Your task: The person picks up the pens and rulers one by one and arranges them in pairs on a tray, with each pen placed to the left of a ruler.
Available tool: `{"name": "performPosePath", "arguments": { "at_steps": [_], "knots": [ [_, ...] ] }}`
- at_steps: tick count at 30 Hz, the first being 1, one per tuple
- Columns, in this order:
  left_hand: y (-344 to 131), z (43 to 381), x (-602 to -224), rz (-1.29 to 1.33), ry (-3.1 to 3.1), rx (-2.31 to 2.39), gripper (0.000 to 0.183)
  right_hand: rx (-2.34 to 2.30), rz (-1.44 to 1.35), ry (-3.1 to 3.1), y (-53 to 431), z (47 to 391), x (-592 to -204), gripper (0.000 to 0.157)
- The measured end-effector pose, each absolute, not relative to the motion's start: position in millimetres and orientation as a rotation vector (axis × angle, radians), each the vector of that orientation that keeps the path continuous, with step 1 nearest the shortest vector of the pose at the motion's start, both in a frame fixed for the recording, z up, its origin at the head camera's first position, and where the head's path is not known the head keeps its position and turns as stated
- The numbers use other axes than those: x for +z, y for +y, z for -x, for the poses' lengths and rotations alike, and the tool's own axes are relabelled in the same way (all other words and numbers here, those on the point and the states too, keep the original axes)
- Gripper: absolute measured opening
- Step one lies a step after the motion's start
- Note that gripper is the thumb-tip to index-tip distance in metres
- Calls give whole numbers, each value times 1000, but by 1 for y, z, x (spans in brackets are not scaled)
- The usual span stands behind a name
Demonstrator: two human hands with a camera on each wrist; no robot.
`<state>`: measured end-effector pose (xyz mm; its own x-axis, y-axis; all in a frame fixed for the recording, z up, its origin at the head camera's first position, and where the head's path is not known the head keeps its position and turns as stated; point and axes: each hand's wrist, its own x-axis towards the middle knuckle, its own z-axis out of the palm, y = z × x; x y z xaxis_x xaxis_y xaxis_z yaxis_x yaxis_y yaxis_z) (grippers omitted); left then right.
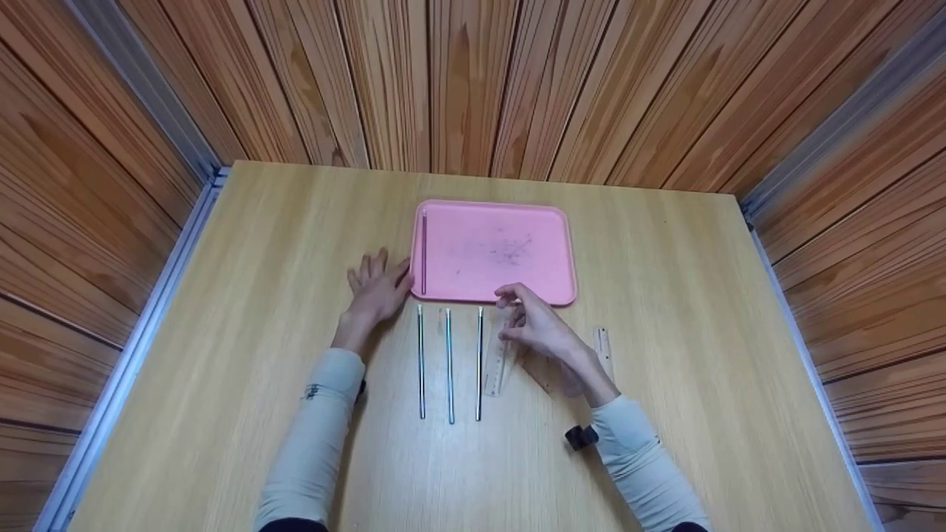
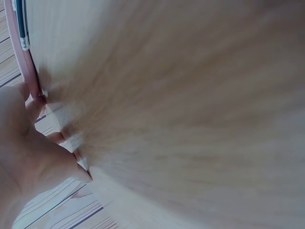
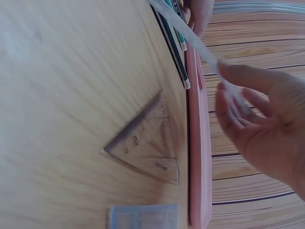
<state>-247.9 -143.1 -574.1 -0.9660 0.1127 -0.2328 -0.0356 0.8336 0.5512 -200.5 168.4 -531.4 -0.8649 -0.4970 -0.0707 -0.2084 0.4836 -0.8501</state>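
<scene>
My right hand (image 1: 543,325) pinches a clear ruler (image 1: 497,369) between thumb and fingers, just in front of the pink tray (image 1: 502,297). In the right wrist view the ruler (image 3: 198,44) is a thin see-through strip, tilted up off the table. With fingers spread, my left hand (image 1: 378,294) rests on the table, its thumb side against the tray's left edge. Three pencils, a left one (image 1: 421,362), a middle one (image 1: 449,366) and a right one (image 1: 480,363), lie side by side below the tray. Another pencil (image 1: 424,251) lies inside the tray along its left side.
A clear set square (image 3: 147,143) lies under the right forearm. Right of it is another clear ruler (image 1: 603,351). Dark marks spot the tray's bottom. Wooden walls (image 1: 465,89) stand behind and at both sides of the table (image 1: 665,295).
</scene>
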Motion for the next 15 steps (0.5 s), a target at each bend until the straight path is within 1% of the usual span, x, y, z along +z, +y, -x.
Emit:
{"name": "performPosePath", "arguments": {
  "at_steps": [3,5,15],
  "knots": [
    [-143,248,-574,-61,2753,844,57,-1435,600,2425,167,202,-532,57],
    [-143,248,-574,-63,2754,846,56,-1500,599,2411,166,202,-532,56],
    [-142,247,-572,-41,2750,868,56,-1609,591,2361,160,207,-523,60]
  ]
}}
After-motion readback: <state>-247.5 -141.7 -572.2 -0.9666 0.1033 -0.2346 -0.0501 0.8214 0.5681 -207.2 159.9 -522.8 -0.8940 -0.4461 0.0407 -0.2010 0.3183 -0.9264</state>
